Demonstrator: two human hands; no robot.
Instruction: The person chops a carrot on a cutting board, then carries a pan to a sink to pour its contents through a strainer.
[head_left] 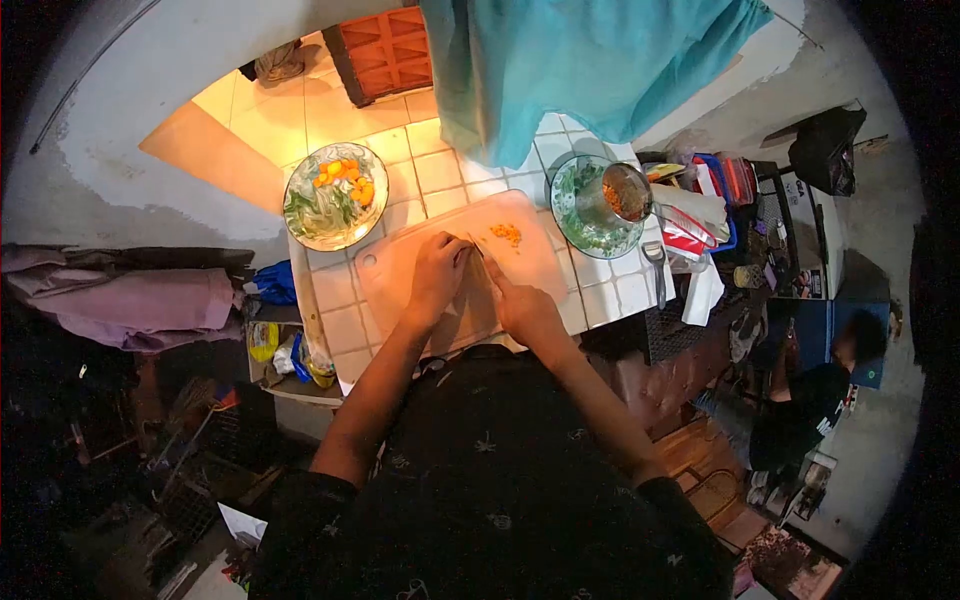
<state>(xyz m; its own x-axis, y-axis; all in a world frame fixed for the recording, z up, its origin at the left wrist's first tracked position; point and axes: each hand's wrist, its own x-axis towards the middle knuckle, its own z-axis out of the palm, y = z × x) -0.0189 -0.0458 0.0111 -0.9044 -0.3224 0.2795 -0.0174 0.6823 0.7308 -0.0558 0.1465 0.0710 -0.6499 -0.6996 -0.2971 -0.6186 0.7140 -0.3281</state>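
Orange diced bits [507,234] sit on our cutting board [400,270], just beyond both hands. Left hand [437,272] curled, pinning something small; right hand [520,300] closed, knife presumably, can't tell. Risk: fingertips close to the cut, a slip nicks them.

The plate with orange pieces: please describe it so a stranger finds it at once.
On the tiled counter, look beyond the cutting board toward its left corner. The plate holds orange chunks beside pale green strips; the bowl on the right carries a metal strainer instead.
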